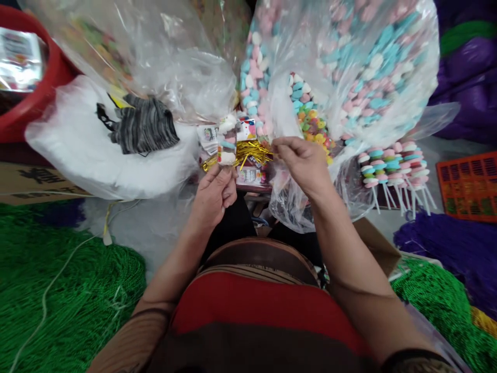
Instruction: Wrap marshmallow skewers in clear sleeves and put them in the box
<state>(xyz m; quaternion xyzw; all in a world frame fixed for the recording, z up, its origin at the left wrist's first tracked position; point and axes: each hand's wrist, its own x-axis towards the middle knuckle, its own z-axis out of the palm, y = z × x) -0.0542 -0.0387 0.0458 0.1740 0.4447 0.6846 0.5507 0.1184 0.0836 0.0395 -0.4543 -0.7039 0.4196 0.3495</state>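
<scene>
Upright in my left hand (215, 194) is a wrapped candy skewer (227, 142) with white, pink and blue pieces, its lower end pinched between thumb and fingers. My right hand (305, 160) is closed in a pinch at the right end of a pile of gold twist ties (254, 153); whatever lies between its fingertips is too small to make out. Printed labels (250, 176) lie below and behind the ties. Just beyond my right hand, colourful ring-shaped candies (312, 127) sit in an open plastic bag.
Large clear bags of pastel candies (376, 67) stand behind. At the right are finished-looking candy sticks (394, 166) and an orange crate (468, 186). To the left lie a white bag (77, 150), a striped grey cloth (145, 127) and a red tub (58, 67). Green cord (70, 280) covers the lower left.
</scene>
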